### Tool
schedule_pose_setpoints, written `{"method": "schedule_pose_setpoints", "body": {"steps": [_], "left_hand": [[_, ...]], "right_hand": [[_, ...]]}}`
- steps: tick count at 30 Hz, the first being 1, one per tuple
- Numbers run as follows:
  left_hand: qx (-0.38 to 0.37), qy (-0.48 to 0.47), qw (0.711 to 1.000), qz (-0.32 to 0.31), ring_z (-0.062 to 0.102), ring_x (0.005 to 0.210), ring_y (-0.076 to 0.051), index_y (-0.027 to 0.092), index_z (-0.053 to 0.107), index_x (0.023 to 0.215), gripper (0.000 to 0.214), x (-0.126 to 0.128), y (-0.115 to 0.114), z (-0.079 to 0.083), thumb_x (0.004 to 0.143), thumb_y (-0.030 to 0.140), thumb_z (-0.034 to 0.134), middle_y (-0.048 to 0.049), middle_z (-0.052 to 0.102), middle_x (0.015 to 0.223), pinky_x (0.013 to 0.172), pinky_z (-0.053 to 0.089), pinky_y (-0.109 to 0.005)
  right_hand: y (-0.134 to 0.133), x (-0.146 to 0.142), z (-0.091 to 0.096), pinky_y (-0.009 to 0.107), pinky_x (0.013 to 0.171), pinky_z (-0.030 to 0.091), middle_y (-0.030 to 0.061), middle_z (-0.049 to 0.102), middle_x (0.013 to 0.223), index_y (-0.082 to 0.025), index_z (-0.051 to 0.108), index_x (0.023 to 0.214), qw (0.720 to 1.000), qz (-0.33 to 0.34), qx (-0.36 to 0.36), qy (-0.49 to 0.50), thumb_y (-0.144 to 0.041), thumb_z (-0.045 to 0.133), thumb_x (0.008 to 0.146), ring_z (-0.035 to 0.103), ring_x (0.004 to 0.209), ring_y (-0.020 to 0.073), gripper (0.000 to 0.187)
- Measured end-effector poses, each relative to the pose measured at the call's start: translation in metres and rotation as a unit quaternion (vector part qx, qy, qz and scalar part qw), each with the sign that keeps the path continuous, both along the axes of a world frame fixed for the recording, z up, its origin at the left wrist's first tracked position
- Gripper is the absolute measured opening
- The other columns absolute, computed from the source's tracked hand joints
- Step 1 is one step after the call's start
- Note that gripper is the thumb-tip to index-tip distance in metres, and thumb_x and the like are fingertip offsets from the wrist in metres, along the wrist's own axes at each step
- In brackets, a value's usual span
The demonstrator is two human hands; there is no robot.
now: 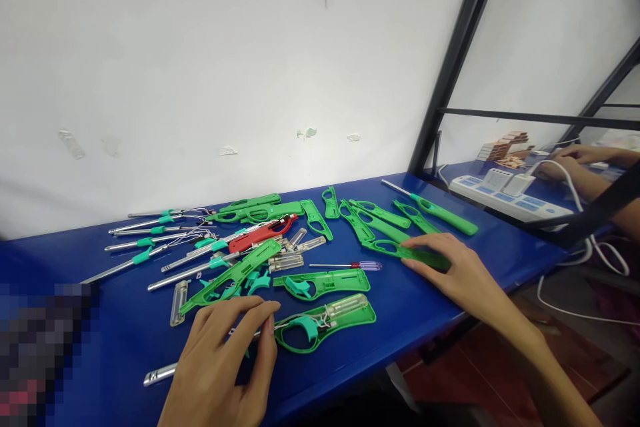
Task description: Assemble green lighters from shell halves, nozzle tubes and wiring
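Observation:
My left hand (225, 357) is over a half-assembled gas lighter, its thumb and fingertips closed at the metal tube (161, 373). The lighter's green handle half (367, 315) lies inside up and bears a clear fuel tank (347, 306), a teal trigger (307, 327) and thin wires. My right hand (455, 267) has its thumb and fingers on either side of a green handle shell (427, 257) on the table's right side. Behind the left hand lie another open handle half (330, 283) with a teal trigger and a small screwdriver (357, 265).
Several metal lighter tubes (135, 257), a red lighter handle (263, 235) and loose clear tanks (287, 260) crowd the blue table (120, 340). A whole green lighter (445, 215) lies at the back right. Beyond the black frame are a power strip (510, 199) and another person's hands (570, 163).

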State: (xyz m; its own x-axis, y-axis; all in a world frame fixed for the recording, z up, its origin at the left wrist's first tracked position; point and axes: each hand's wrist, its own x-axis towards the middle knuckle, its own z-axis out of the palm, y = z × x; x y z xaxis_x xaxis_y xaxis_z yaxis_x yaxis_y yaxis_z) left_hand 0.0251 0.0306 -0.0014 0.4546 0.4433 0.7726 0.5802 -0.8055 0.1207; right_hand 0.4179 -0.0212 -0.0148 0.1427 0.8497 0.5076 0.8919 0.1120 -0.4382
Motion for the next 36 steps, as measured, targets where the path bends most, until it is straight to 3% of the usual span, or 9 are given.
{"method": "schedule_pose_setpoints", "body": {"steps": [8,17,19,23,25,27,30,34,36], "left_hand": [[-0.009,0.003,1.0,-0.003,0.067,0.1,-0.02,0.023,0.067,0.12,0.019,0.0,-0.001,0.0,0.104,0.016,0.059,-0.0053,0.07,0.11,0.092,0.053,-0.035],[-0.018,-0.003,1.0,-0.002,0.07,0.099,-0.02,0.024,0.068,0.122,0.023,0.001,-0.002,0.001,0.103,0.014,0.06,-0.0042,0.071,0.11,0.092,0.055,-0.034],[-0.021,-0.009,1.0,0.001,0.07,0.099,-0.019,0.024,0.067,0.125,0.025,0.002,-0.004,0.002,0.103,0.014,0.059,-0.004,0.071,0.11,0.092,0.055,-0.033],[-0.049,-0.038,0.998,0.022,0.073,0.104,-0.017,0.025,0.062,0.138,0.035,0.004,-0.008,0.006,0.105,0.016,0.056,-0.0045,0.072,0.119,0.095,0.058,-0.029],[-0.067,-0.067,0.995,0.03,0.074,0.101,-0.015,0.028,0.059,0.145,0.041,0.003,-0.01,0.01,0.106,0.016,0.055,-0.0042,0.072,0.122,0.094,0.06,-0.026],[-0.082,-0.088,0.992,0.028,0.075,0.095,-0.014,0.031,0.054,0.152,0.048,-0.001,-0.012,0.015,0.106,0.018,0.055,-0.0036,0.072,0.125,0.088,0.062,-0.024],[-0.083,-0.069,0.994,0.014,0.077,0.095,-0.015,0.034,0.049,0.158,0.053,-0.01,-0.013,0.021,0.107,0.024,0.058,-0.004,0.073,0.13,0.083,0.065,-0.023],[-0.061,-0.004,0.998,-0.029,0.078,0.107,-0.016,0.034,0.059,0.149,0.043,-0.023,-0.013,0.023,0.107,0.022,0.059,-0.0026,0.075,0.129,0.09,0.064,-0.022],[-0.054,0.003,0.998,-0.045,0.078,0.102,-0.014,0.031,0.063,0.144,0.039,-0.027,-0.013,0.021,0.107,0.019,0.06,-0.0015,0.077,0.122,0.09,0.063,-0.02]], "right_hand": [[-0.002,-0.002,0.001,0.052,0.098,0.056,0.006,0.081,0.111,-0.031,0.079,0.106,0.999,0.004,0.028,0.032,-0.063,0.074,0.093,0.074,0.107,0.0342,0.035],[-0.009,-0.009,0.005,0.049,0.103,0.056,0.0055,0.081,0.111,-0.03,0.08,0.099,0.993,0.017,0.085,0.081,-0.054,0.078,0.092,0.074,0.11,0.0324,0.024],[-0.011,-0.009,0.005,0.045,0.094,0.059,0.0052,0.081,0.104,-0.029,0.079,0.101,0.988,-0.007,0.098,0.117,-0.051,0.074,0.096,0.076,0.1,0.0307,0.023],[-0.014,-0.023,0.017,0.034,0.053,0.054,0.001,0.07,0.068,-0.026,0.075,0.102,0.967,-0.011,0.108,0.229,-0.052,0.056,0.107,0.067,0.058,0.0226,0.032],[-0.013,-0.041,0.032,0.031,0.041,0.046,-0.0007,0.064,0.06,-0.025,0.076,0.102,0.961,0.017,0.087,0.262,-0.055,0.057,0.105,0.059,0.046,0.019,0.035],[-0.011,-0.066,0.052,0.029,0.04,0.044,-0.0009,0.063,0.058,-0.025,0.08,0.092,0.958,0.076,0.008,0.275,-0.056,0.07,0.097,0.056,0.042,0.0162,0.033],[-0.009,-0.103,0.076,0.026,0.038,0.043,0.0006,0.071,0.07,-0.026,0.081,0.082,0.946,0.165,-0.074,0.267,-0.056,0.07,0.097,0.055,0.042,0.0124,0.036],[-0.004,-0.131,0.085,0.024,0.042,0.041,-0.0011,0.069,0.07,-0.024,0.077,0.074,0.939,0.224,-0.11,0.237,-0.049,0.068,0.101,0.05,0.045,0.0098,0.038],[-0.001,-0.136,0.082,0.025,0.048,0.045,-0.0006,0.07,0.071,-0.024,0.077,0.074,0.943,0.224,-0.105,0.221,-0.049,0.067,0.102,0.056,0.053,0.0122,0.039]]}}
